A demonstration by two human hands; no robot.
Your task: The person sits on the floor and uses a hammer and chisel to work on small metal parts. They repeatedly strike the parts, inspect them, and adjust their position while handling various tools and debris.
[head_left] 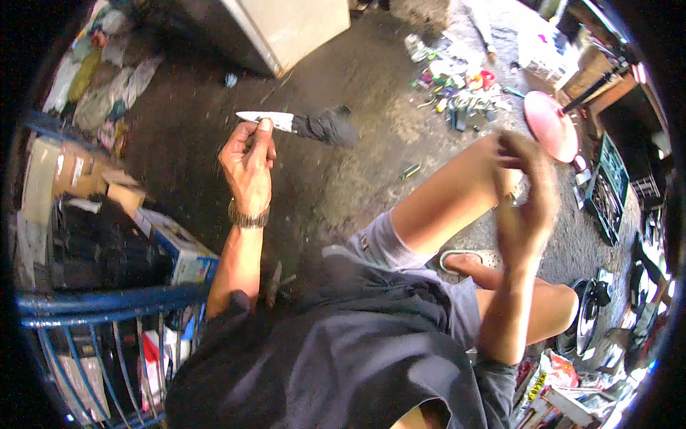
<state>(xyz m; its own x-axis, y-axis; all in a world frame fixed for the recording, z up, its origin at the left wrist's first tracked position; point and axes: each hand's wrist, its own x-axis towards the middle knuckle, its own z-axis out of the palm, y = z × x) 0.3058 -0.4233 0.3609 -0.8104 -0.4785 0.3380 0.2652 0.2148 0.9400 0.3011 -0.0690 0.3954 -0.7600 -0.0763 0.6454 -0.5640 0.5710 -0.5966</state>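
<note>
My left hand [250, 161], with a metal-banded watch [249, 214] on its wrist, is closed in a pinch on a knife [282, 121]. Its pale, pointed blade aims left, and thumb and fingers grip it near the middle. Crumpled dark material [329, 126] covers the knife's right end; whether this is cloth or tape I cannot make out. Raised over my bent knee is my right hand [529, 193], smeared by motion. Its fingers look curved, but I cannot tell whether anything is in them.
A small screwdriver-like tool [409, 171] lies on the stained floor. Beyond it are a heap of small parts [468, 86], a pink round lid-like disc [550, 127] and an open toolbox [607, 189]. Blue metal railing [114, 304] and cartons [78, 171] stand left; a pale cabinet [304, 32] is ahead.
</note>
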